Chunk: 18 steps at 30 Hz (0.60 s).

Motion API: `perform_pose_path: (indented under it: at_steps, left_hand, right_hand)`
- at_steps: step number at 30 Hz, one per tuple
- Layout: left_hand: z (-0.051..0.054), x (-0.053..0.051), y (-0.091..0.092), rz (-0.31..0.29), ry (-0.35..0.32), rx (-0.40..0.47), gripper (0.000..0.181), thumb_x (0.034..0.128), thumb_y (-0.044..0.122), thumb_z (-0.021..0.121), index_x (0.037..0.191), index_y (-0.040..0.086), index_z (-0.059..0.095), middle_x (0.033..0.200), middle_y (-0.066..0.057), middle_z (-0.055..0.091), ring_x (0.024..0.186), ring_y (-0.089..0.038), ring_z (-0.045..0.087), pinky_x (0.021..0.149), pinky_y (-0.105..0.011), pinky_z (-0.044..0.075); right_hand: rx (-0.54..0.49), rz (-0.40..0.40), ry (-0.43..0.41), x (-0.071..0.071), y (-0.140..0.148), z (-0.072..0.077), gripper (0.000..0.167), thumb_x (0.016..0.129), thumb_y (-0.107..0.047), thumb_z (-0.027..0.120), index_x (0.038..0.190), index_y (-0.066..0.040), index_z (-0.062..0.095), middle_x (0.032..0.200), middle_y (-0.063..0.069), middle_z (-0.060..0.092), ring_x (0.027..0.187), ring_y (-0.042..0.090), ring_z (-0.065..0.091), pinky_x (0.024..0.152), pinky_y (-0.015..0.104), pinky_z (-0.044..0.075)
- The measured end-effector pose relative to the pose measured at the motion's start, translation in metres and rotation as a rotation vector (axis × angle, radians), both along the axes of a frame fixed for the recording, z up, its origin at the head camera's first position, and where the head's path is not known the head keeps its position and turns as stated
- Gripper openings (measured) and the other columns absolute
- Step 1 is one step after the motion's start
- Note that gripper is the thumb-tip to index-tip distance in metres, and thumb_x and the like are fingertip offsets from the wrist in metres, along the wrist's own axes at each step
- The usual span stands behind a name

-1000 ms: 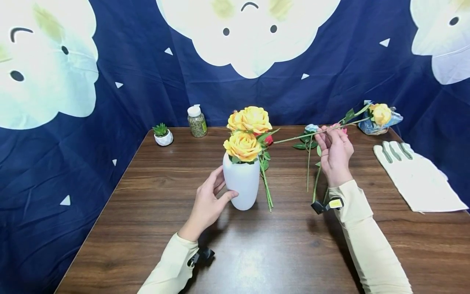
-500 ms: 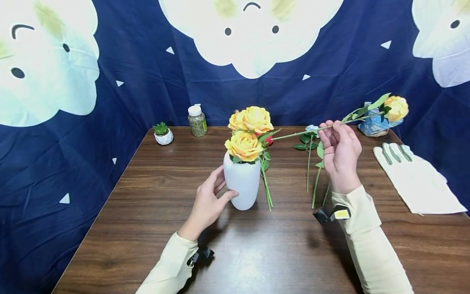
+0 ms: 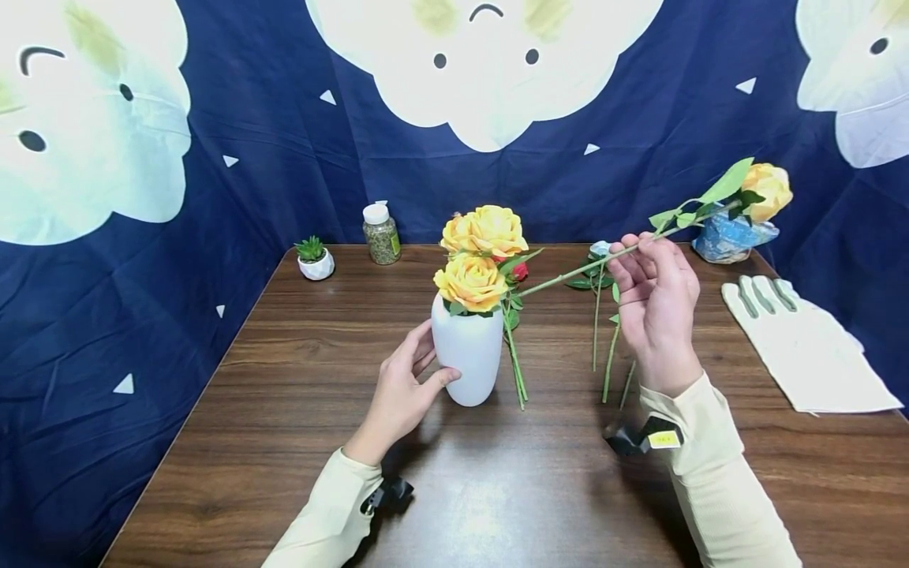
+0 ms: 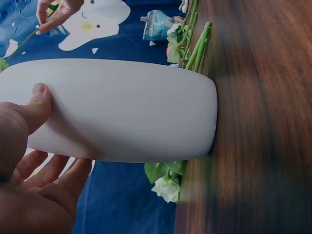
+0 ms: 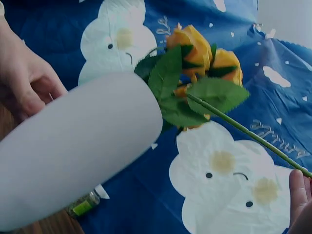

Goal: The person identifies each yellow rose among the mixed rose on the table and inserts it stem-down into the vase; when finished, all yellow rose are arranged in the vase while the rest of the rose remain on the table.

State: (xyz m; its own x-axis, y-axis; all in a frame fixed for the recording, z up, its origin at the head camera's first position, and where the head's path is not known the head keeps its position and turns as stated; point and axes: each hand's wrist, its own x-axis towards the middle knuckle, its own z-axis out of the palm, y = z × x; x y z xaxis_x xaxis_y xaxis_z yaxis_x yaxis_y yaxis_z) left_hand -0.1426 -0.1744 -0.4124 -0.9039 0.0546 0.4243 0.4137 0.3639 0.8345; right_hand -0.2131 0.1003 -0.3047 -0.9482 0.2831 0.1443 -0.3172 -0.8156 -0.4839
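A white vase (image 3: 465, 359) stands upright on the table with several yellow roses (image 3: 472, 280) in its mouth. My left hand (image 3: 403, 390) grips it from the left; in the left wrist view the thumb (image 4: 39, 107) lies across its near side. To the right and above the table, my right hand (image 3: 659, 304) pinches the green stem of a single yellow rose (image 3: 767, 192). That bloom points up and right. The stem's lower end slants down toward the vase mouth; in the right wrist view the stem tip (image 5: 190, 96) is near the leaves there. Whether it touches them, I cannot tell.
Loose flower stems (image 3: 514, 367) lie right of the vase, and more stems (image 3: 609, 363) lie under my right arm. Pale work gloves (image 3: 809, 347) and a blue bag (image 3: 731, 239) are at the right. A potted succulent (image 3: 315, 259) and a jar (image 3: 382, 235) stand at the back left.
My right hand has shifted slightly right and toward me. The rose's bloom has risen and moved right, while its stem tip has dropped toward the vase mouth. The left hand has stayed on the vase.
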Motion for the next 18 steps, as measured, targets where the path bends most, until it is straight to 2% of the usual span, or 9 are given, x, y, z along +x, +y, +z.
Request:
perform_pose_path:
  at_steps: [11, 14, 18]
  left_hand:
    - [0.0, 0.001, 0.0, 0.007, -0.002, -0.006, 0.073, 0.0835, -0.002, 0.084, 0.146, -0.009, 0.046, 0.142, -0.031, 0.057, 0.129, -0.042, 0.06, 0.106, -0.036, 0.055]
    - [0.001, 0.001, 0.0, 0.008, -0.006, -0.005, 0.073, 0.0836, -0.002, 0.084, 0.146, -0.009, 0.047, 0.142, -0.03, 0.057, 0.129, -0.041, 0.06, 0.106, -0.036, 0.055]
    - [0.0, 0.0, 0.0, 0.008, -0.011, -0.004, 0.073, 0.0838, -0.002, 0.083, 0.146, -0.008, 0.047, 0.142, -0.03, 0.057, 0.129, -0.041, 0.06, 0.106, -0.036, 0.055]
  right_hand:
    - [0.036, 0.046, 0.122, 0.015, -0.02, -0.002, 0.024, 0.098, 0.017, 0.048, 0.085, 0.008, 0.065, 0.077, 0.018, 0.073, 0.067, 0.024, 0.074, 0.062, 0.027, 0.067]
    - [0.048, 0.019, 0.146, 0.016, -0.025, -0.004, 0.023, 0.098, 0.018, 0.048, 0.085, 0.008, 0.065, 0.079, 0.019, 0.072, 0.068, 0.025, 0.075, 0.064, 0.028, 0.067]
    - [0.131, -0.054, 0.18, 0.018, -0.029, -0.006, 0.023, 0.098, 0.017, 0.049, 0.088, 0.005, 0.065, 0.08, 0.016, 0.073, 0.07, 0.023, 0.075, 0.067, 0.027, 0.067]
